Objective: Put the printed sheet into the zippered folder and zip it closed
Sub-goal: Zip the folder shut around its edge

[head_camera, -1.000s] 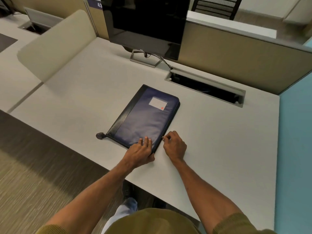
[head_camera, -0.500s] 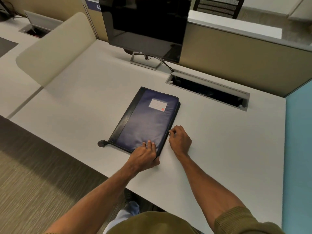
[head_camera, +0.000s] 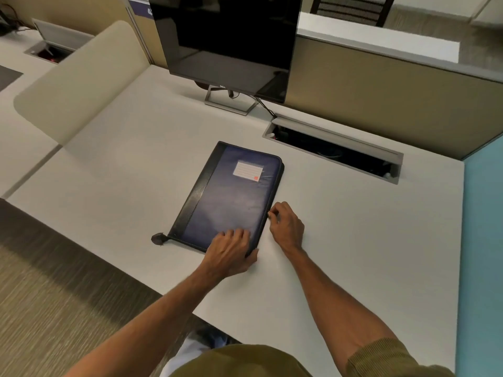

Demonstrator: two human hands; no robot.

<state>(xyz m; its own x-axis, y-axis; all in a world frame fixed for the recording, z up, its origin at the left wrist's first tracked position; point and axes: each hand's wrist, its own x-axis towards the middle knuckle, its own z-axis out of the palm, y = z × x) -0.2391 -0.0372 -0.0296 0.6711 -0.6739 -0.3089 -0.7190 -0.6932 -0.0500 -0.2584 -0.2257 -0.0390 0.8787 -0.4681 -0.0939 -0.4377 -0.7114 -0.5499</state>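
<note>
Far to the left of the folder and behind it stands a beige, round-cornered divider panel (head_camera: 79, 80). A small black fabric tab (head_camera: 157, 238) juts from the folder's near-left corner. The dark blue zippered folder (head_camera: 231, 197), with a black strip along its left side and 1 white label near its far edge, lies flat and closed on the pale grey desk (head_camera: 353, 240). Directly behind the folder stands a black flat monitor (head_camera: 228, 42) on a silver stand.

The left hand (head_camera: 231, 251) presses on the folder's near-right corner, fingers spread fairly straight across the cover and thumb lying along the corner. Just beside the folder's right edge, about midway along it, the right hand (head_camera: 287, 227) pinches the small zipper pull (head_camera: 269, 213) between thumb and curled fingers. Behind and right of the folder is a long open cable slot (head_camera: 334, 151) set into the desk.
</note>
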